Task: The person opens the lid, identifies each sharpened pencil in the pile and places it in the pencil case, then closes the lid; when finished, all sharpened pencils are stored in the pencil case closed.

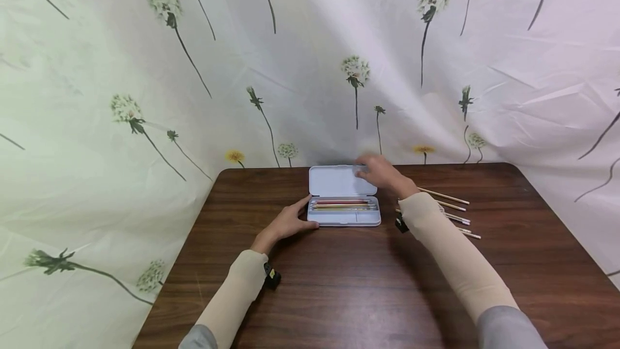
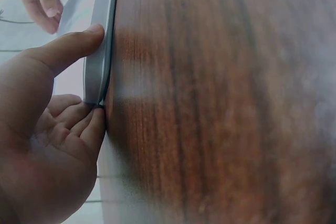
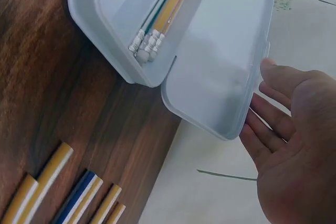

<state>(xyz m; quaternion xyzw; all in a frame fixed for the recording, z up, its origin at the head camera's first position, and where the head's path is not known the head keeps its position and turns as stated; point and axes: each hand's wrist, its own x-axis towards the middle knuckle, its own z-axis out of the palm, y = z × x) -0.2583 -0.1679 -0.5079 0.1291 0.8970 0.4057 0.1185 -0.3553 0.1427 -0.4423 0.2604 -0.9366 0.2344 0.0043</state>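
Observation:
A white pencil case [image 1: 344,223] stands on the table with its lid [image 1: 334,181] raised at the back. Several pencils [image 1: 341,205] lie in its long rear compartment, their eraser ends to the right. At the case's left end, my left hand [image 1: 287,222] grips it, thumb on the front wall [image 2: 94,72] and fingers against the side. My right hand [image 1: 382,172], slightly blurred in the head view, is at the lid's far right corner. In the right wrist view its fairly straight fingers and thumb touch the lid's outer edge.
Several loose pencils [image 1: 450,206] lie on the brown wooden table [image 1: 329,284] to the right of the case, partly behind my right forearm. A white curtain [image 1: 310,96] printed with dandelions hangs right behind the table's back edge.

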